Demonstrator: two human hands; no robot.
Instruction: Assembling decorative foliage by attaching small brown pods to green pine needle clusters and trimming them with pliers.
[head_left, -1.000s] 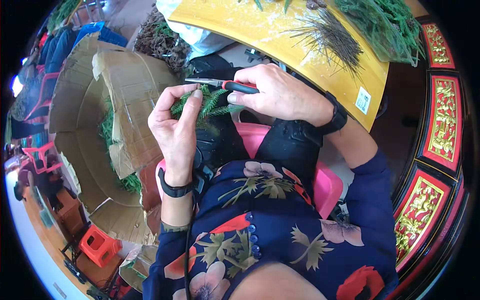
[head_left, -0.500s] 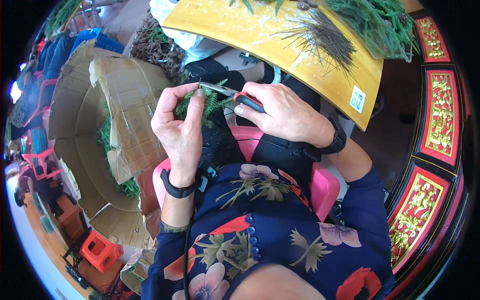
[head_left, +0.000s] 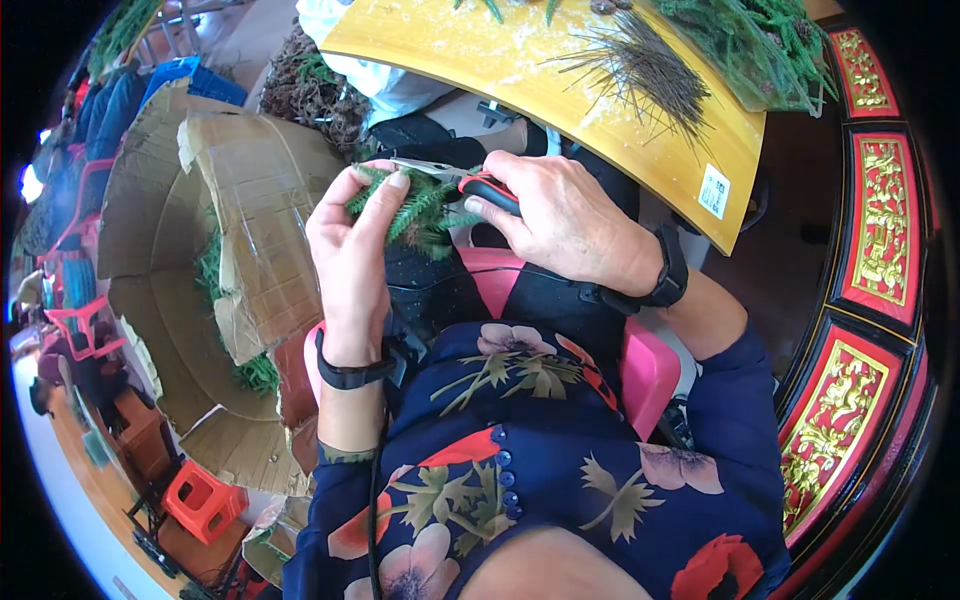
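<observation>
Between the thumb and fingers of my left hand (head_left: 352, 235) is pinched an artificial pine sprig (head_left: 425, 208), its green needles hanging toward my lap. My right hand (head_left: 575, 215) is wrapped round the red and black handles of a pair of pliers (head_left: 485, 190). The metal jaws of the pliers point left and reach the top of the sprig, just by my left fingertips. Whether the jaws grip a stem or wire there is too small to tell.
Ahead on the right stands a yellow table (head_left: 470, 50) bearing a pile of thin brown wires (head_left: 660, 80) and a bag of green sprigs (head_left: 750, 50). A torn cardboard box (head_left: 270, 230) with greenery inside stands at my left. Further left is a red stool (head_left: 203, 500).
The sprig has turned in my left fingers and its lower needles are blurred. Both hands have shifted slightly, and the pliers' jaws lie a little further left.
</observation>
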